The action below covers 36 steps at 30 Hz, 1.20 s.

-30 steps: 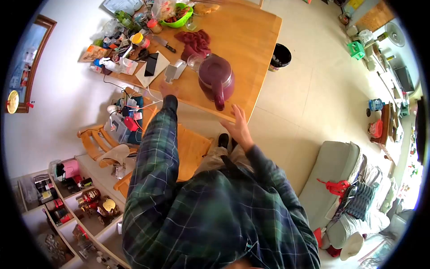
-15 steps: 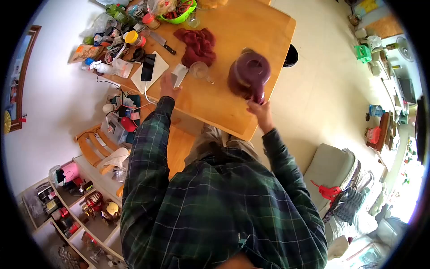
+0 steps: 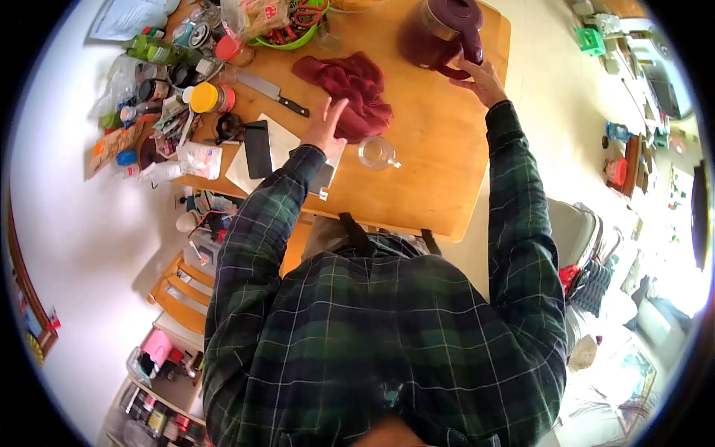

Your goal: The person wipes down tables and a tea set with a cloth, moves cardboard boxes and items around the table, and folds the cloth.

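Observation:
My right hand (image 3: 482, 82) is at the handle of a dark purple kettle (image 3: 428, 37), which stands near the table's far right part. Its fingers reach around the handle's lower end. My left hand (image 3: 325, 128) is open, fingers spread, beside a crumpled dark red cloth (image 3: 361, 97). Nothing shows in it. A small clear glass cup (image 3: 377, 153) stands right of that hand. Under my left wrist, a light-coloured flat item (image 3: 325, 179) is partly hidden. A black phone (image 3: 258, 149) lies on a pale board (image 3: 240, 173), and a knife (image 3: 272, 93) lies beyond it.
Jars, bottles and bags crowd the table's left side, including a yellow-lidded jar (image 3: 205, 97). A green basket (image 3: 298, 36) with red-handled items sits at the back. A wooden chair (image 3: 182, 287) stands at left, and the wooden table's (image 3: 439, 201) front edge is near my waist.
The kettle and my right hand have moved farther away across the table. My left hand has moved from the light-coloured item toward the red cloth, and its fingers are spread. The view has shifted.

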### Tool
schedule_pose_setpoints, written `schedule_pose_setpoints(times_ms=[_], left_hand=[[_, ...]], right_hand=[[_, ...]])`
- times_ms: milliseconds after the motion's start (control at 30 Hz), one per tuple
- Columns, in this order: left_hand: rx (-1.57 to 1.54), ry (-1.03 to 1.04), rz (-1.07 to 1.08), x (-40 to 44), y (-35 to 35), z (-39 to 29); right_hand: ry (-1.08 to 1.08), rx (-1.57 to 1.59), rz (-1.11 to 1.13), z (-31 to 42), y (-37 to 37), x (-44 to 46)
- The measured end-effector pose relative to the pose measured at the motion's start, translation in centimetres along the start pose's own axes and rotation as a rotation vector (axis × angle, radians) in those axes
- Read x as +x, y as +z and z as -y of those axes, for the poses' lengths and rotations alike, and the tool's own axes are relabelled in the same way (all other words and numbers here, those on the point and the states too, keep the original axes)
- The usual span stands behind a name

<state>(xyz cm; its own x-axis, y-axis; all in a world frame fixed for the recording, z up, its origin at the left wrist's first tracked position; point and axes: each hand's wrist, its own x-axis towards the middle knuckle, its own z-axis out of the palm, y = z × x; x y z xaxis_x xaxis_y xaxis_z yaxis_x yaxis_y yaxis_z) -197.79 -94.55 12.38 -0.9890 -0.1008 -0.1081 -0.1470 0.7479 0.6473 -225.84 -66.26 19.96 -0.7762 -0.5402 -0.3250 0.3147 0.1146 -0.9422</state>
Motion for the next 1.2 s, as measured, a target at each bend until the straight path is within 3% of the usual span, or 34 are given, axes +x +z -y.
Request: schedule_pose_setpoints(times_ms=[67,133,200,267,300,333,367,400,433,467,533,600,667,767,833,933,967,1000,1067,1200], left_hand=[[0.054,-0.053,0.115,1.2,-0.1,-0.3],[0.105,-0.036,0.107,2.5,2.3,1.3],[0.002,-0.177,0.042,4.2,3.4,1.5],[-0.189,-0.118,0.006,6.2,4.7,3.8],[-0.375,-0.064,-0.034,6.8,4.8,4.4],[-0.370,-0.062,-0.032,7.4,4.5,4.0],[-0.459,0.111,-0.095,7.9,3.8,2.3],[-0.547,0.281,-0.151,7.9,2.5,0.2],[-0.602,0.262,-0.136,7.8,-0.5,-2.9],[-0.664,0.249,-0.122,8.1,-2.3,-5.1],[-0.854,0.295,-0.083,7.8,-2.6,-6.7],[-0.741,0.210,0.108,5.8,-3.8,-8.3],[-0.490,0.322,0.247,3.6,-4.2,-8.9],[-0.259,0.391,0.328,-0.1,-2.9,-11.5],[0.271,0.350,0.331,-1.4,0.0,-11.6],[0.299,0.336,0.200,-0.7,2.9,-10.9],[0.326,0.341,0.209,0.0,3.2,-10.9],[0.305,0.338,0.202,0.5,4.8,-9.7],[0.314,0.321,0.193,0.9,4.6,-9.2],[0.229,0.207,0.169,2.7,1.5,-8.4]], right_hand=[[-0.033,-0.038,-0.136,0.5,2.9,-1.1],[-0.053,-0.307,-0.691,-2.5,4.5,-2.6],[-0.251,-0.363,-0.596,-16.9,1.1,-0.7],[-0.159,-0.547,-0.287,-11.2,11.2,-5.4],[-0.322,-0.771,-0.216,-9.3,14.1,-5.5],[-0.487,-0.990,-0.142,-8.3,15.7,-5.2],[-0.485,-0.980,-0.147,-7.7,15.9,-4.2],[-0.493,-0.810,-0.013,-7.0,16.0,-3.0],[-0.498,-0.637,0.114,-5.1,16.2,-2.9],[-0.327,-0.544,0.055,-3.1,15.8,-3.8],[-0.281,-0.638,-0.081,-2.4,13.8,-5.5],[-0.284,-0.726,-0.190,-2.2,10.9,-8.5],[-0.276,-0.803,-0.352,-2.8,6.9,-11.4],[-0.091,-0.767,-0.376,-9.7,-1.2,-13.7],[-0.052,-0.917,-0.412,-13.3,-3.5,-13.8],[-0.003,-0.971,-0.521,-13.0,-2.8,-12.1],[0.187,-1.118,-0.503,-9.9,-0.9,-11.6],[0.145,-1.285,-0.550,-11.4,-0.1,-10.8],[0.016,-1.331,-0.642,-13.8,1.0,-9.7],[-0.172,-1.110,-0.782,-15.1,-2.8,-7.9]])
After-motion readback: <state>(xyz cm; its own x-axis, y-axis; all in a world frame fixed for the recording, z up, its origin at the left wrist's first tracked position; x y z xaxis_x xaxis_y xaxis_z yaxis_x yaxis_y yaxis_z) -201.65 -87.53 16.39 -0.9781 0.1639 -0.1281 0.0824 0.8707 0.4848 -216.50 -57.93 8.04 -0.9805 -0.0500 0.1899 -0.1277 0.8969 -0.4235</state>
